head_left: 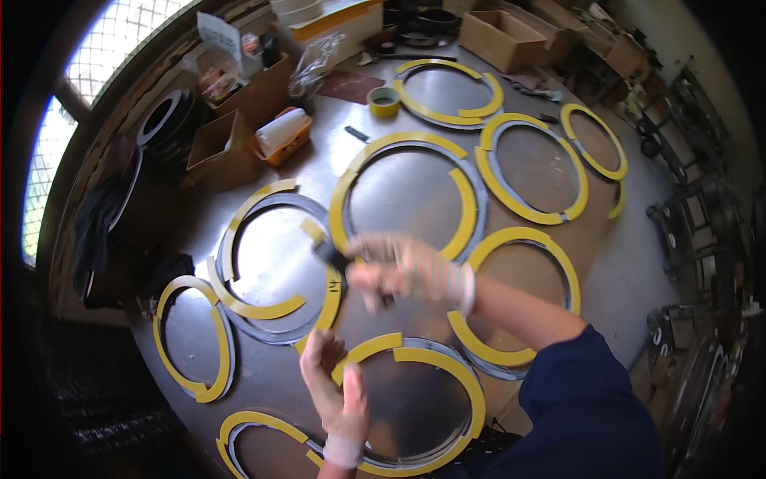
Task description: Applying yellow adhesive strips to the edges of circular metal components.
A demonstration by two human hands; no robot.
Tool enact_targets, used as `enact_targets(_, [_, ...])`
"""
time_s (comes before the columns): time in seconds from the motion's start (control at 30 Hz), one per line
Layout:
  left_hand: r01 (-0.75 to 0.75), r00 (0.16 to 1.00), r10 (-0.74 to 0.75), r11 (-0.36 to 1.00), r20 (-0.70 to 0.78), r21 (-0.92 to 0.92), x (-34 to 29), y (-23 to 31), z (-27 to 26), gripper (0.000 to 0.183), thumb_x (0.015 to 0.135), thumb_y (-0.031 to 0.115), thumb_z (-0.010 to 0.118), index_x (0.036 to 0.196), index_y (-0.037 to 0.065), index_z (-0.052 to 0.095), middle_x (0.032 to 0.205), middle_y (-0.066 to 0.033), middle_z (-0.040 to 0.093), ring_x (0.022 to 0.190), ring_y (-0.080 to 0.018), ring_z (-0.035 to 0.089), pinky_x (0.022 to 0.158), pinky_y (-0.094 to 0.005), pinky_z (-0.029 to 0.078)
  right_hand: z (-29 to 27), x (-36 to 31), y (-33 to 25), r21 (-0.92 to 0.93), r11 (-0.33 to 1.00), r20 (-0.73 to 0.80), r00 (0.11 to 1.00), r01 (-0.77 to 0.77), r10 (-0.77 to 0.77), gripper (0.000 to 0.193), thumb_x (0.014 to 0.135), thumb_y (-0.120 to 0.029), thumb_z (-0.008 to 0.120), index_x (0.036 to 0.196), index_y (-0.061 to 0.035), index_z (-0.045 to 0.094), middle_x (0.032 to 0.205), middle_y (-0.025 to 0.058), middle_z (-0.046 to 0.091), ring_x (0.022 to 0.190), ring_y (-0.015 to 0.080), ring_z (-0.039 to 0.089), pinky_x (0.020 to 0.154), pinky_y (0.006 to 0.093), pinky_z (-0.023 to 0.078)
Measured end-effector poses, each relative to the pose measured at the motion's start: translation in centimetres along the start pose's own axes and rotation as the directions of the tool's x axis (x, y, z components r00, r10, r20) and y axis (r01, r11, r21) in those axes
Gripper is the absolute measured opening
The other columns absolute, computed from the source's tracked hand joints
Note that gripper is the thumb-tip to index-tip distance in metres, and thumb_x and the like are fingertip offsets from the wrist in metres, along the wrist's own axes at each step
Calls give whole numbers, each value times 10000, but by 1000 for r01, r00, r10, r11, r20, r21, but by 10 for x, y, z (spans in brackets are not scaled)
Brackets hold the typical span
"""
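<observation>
My right hand (407, 267), in a thin light glove and blurred by motion, grips a small black block-like object (330, 255). That object lies across the upper part of a curved yellow strip (331, 291) with dark handwriting on it. By the strip's lower end is my left hand (335, 391), its thumb and fingers apart; I cannot tell whether the fingertips touch the strip. Beneath the strip is a grey metal ring (311, 203), with another yellow arc (255, 307) lying loosely over its left and lower side.
Several more grey rings with yellow arcs lie around, including a large ring (479, 207) beyond my right hand. A yellow tape roll (384, 102), an orange basket (286, 144) and cardboard boxes (501, 40) stand farther off. Dark metal racks (686, 207) line the right side.
</observation>
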State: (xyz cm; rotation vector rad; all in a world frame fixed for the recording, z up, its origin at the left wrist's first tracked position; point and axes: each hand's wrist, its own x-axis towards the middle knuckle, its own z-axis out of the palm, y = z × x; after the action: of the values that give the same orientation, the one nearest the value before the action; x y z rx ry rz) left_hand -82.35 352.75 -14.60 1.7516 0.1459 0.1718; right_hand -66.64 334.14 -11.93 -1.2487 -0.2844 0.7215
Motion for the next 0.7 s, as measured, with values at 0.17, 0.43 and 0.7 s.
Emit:
enact_targets(0.17, [415,894,-197,706,403,-574,-121,37,16,1241,749,307,896,1614,206,13,1531,-183,300,1350,-358,442,1056,-494,449,77,-204,40,90,921,59,925,-378,374,381,988,-295,637,1323,-118,598,827,-6,656,660,27,525,579,189,419])
enact_targets(0.43, [520,845,-400,767,355,-376,-183,72,57,697,901,26,687,1499,81,334,1340,-140,513,1093,-221,601,941,-364,525,67,-311,33,-47,930,-54,930,-366,363,466,1010,-323,569,1452,-180,528,923,-1,678,743,71,597,695,248,503])
enact_targets(0.7, [385,919,-392,913,-30,-135,-166,92,132,666,919,178,707,1475,54,361,1338,-152,519,996,-226,600,914,-362,506,-386,-280,-5,-754,238,-618,537,-613,-574,366,969,-332,539,1289,-164,596,1289,122,612,1250,318,533,1075,436,411])
